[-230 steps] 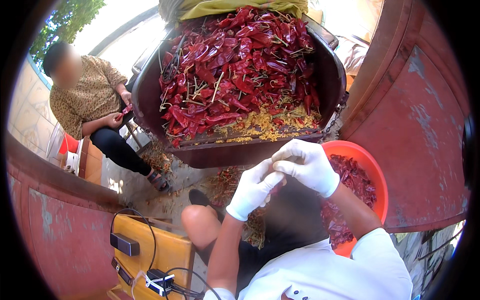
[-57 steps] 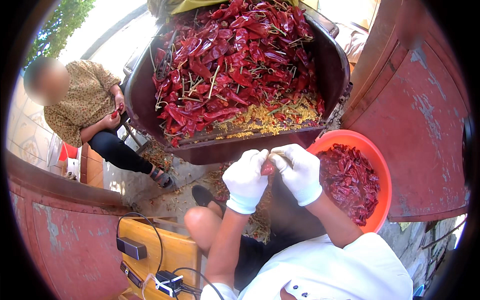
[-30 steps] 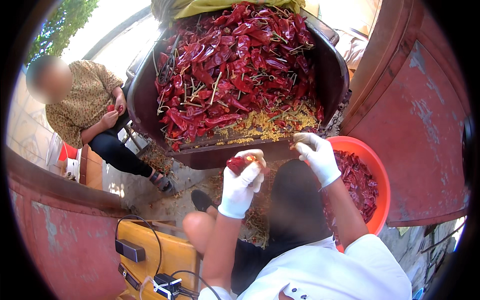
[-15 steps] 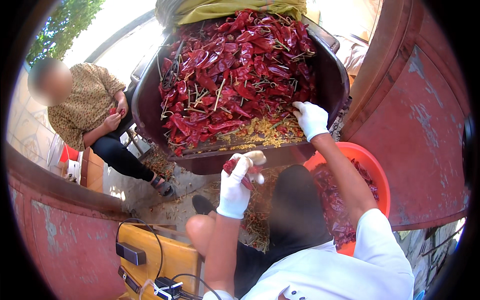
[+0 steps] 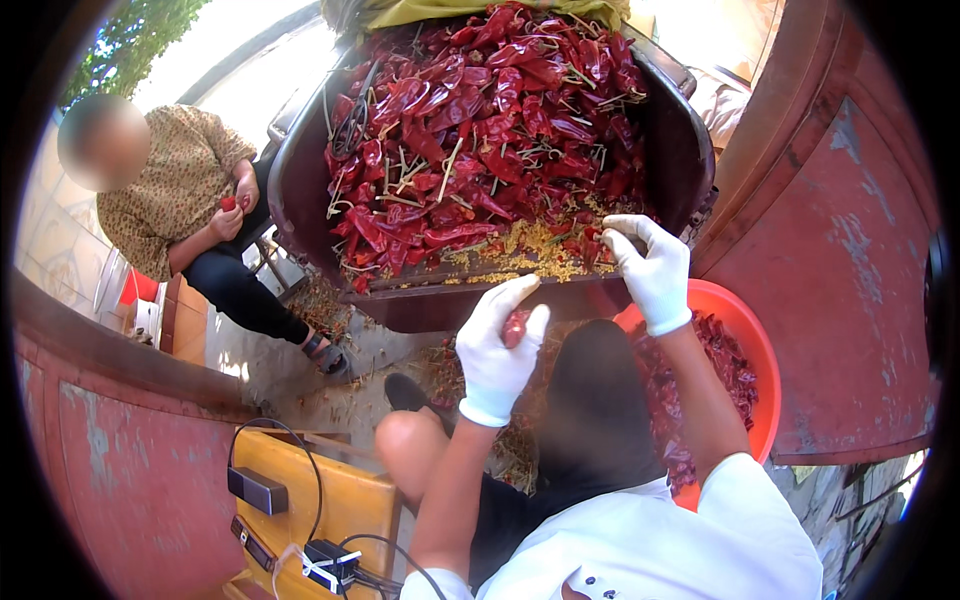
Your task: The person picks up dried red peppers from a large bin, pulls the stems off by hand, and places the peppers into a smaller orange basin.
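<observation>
A dried red chili pepper (image 5: 516,327) is held in my white-gloved left hand (image 5: 497,355), its fingers curled round it with thumb and forefinger pointing up. This hand is in front of the near edge of a dark maroon tub (image 5: 420,318). In the tub lies a heap of dried red chili peppers (image 5: 470,140) with pale stems, and yellow seeds (image 5: 540,250) are scattered along its near side. My right hand (image 5: 655,275), also gloved, is raised at the tub's near right corner. Its fingers are bent, the tips slightly apart, with nothing visible between them.
An orange-red basin (image 5: 765,375) with dried peppers stands by my right knee. Scissors (image 5: 352,128) rest on the heap's left side. Left of the tub a person (image 5: 175,190) sits holding a red pepper. A wooden stool (image 5: 350,500) with black devices and cables is lower left.
My right hand has risen off the seeds and pulled back slightly to the right. My left hand has shifted a little right and up, keeping its pepper. The view has tilted slightly.
</observation>
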Motion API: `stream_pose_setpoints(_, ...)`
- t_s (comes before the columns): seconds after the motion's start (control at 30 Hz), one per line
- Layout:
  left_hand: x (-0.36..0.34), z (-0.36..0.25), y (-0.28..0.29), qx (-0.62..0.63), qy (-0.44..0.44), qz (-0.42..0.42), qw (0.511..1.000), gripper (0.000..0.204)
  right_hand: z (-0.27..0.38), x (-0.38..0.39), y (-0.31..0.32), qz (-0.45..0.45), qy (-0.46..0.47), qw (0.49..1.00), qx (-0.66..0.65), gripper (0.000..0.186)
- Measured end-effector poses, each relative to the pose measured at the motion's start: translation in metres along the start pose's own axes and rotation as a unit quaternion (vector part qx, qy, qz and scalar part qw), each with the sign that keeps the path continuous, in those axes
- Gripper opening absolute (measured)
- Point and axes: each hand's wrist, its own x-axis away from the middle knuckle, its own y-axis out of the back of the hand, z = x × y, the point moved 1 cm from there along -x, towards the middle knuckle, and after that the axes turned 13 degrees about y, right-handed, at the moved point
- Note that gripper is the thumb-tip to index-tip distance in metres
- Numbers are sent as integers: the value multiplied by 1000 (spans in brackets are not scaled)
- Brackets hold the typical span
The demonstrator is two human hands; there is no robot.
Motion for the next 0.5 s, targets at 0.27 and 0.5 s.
stream_pose_setpoints(0.27, 5, 4, -7, 98, 109, 115, 982, 45, 56, 40, -2, 127, -168, 945, -249, 21)
stream_pose_setpoints(0.5, 7, 5, -7, 25, 81, 90, 992, 17, 57, 36, 18, -49, -136, 959, -242, 19)
